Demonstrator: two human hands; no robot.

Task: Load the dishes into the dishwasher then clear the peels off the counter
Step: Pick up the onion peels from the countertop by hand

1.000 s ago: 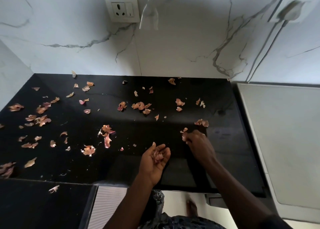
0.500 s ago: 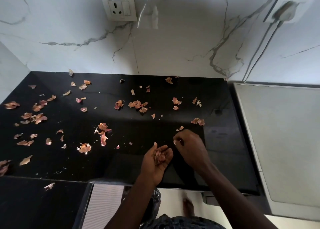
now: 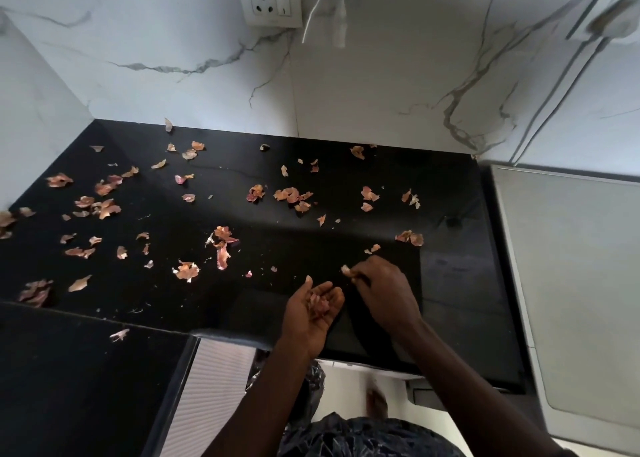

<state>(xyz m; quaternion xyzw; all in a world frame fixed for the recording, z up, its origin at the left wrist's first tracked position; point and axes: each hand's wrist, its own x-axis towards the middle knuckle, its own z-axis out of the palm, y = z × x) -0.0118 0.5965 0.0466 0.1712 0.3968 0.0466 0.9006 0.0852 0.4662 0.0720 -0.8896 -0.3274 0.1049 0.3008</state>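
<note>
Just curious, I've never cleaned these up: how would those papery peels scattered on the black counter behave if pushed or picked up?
Probably very light: the right hand holds one peel with only a fingertip pinch. Likely thin and brittle: the peels lie curled and torn into flakes. They'd likely slide or scatter on the glossy counter if pushed.

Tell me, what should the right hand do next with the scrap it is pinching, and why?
Probably carry it the short way across and drop it into the left hand. The right hand pinches a peel scrap just above the counter, and the left hand sits close beside it, palm up and cupped, holding a small heap of gathered peels.
</note>
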